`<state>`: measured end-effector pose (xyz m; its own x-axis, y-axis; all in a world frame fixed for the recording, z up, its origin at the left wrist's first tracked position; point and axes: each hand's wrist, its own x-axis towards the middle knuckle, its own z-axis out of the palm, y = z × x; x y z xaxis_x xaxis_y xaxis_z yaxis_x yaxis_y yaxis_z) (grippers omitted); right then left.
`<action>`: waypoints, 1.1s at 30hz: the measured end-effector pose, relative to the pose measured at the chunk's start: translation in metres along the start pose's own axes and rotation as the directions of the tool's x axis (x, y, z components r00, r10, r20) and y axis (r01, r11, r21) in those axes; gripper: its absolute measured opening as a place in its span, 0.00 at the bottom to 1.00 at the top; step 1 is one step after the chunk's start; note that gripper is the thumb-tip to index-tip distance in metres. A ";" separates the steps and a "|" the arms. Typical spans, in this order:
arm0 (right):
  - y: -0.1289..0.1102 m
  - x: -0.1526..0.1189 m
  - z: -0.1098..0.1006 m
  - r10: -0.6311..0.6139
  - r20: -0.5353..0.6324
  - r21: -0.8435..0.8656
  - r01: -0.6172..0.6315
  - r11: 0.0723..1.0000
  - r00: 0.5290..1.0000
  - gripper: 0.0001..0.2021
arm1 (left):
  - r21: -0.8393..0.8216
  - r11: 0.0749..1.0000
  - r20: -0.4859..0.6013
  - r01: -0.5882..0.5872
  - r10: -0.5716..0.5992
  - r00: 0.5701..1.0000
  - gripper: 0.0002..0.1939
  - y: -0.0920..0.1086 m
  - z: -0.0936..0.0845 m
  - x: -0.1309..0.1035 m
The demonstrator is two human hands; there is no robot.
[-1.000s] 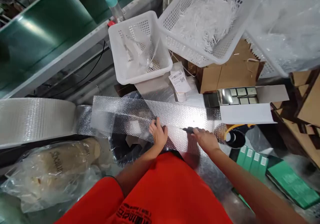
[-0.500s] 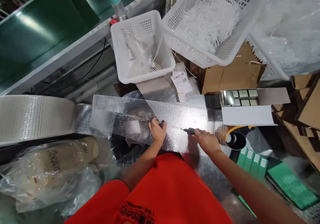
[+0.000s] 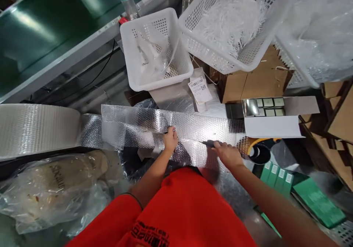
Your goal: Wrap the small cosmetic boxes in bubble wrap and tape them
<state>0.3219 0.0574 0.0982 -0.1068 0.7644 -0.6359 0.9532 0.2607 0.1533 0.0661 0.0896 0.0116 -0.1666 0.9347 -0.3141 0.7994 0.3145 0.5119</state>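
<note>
Bubble wrap strip (image 3: 171, 129): lies flat across the desk in front of the person, running from the big roll (image 3: 35, 129) at its left end to the white open box (image 3: 275, 120) at its right.
Left hand (image 3: 170, 141): fingers curled shut, pinching the strip near its middle.
Right hand (image 3: 227, 154): closed around a dark-handled cutter (image 3: 208, 143), blade end on the strip, right of the left hand.
Hands: apart, both on the strip.
Small white basket (image 3: 154, 48): just behind the strip, clear plastic inside.
Large white basket (image 3: 234, 22): behind the strip, to the right, holding white shredded filler.
Green boxes (image 3: 275, 175): near the strip's right end, toward the person.
</note>
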 end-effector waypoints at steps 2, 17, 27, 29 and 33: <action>0.000 0.000 -0.001 0.002 0.002 -0.001 -0.002 1.000 1.000 0.18 | 0.000 1.000 0.004 -0.004 0.004 1.000 0.10 -0.007 -0.006 0.005; -0.004 0.001 -0.001 0.008 -0.040 -0.036 -0.009 0.999 0.999 0.18 | 0.223 0.974 0.153 -0.027 -0.008 0.988 0.12 -0.071 -0.079 0.045; 0.000 0.003 0.012 0.009 -0.050 -0.032 -0.011 0.999 0.999 0.18 | 0.327 0.935 -0.024 0.135 -0.135 0.991 0.08 -0.151 -0.170 0.077; 0.003 0.005 0.016 0.011 -0.061 -0.011 -0.011 1.000 0.998 0.18 | 0.327 0.925 -0.112 0.195 -0.167 0.980 0.08 -0.165 -0.204 0.082; 0.005 0.006 0.025 0.026 -0.060 0.088 -0.021 0.996 0.998 0.16 | -0.042 0.975 -0.282 0.216 -0.219 0.934 0.07 -0.162 -0.251 0.084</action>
<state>0.3331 0.0482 0.0759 -0.0983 0.8051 -0.5849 0.9763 0.1918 0.0998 -0.2226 0.1592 0.1031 -0.4939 0.8507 -0.1800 0.7192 0.5160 0.4654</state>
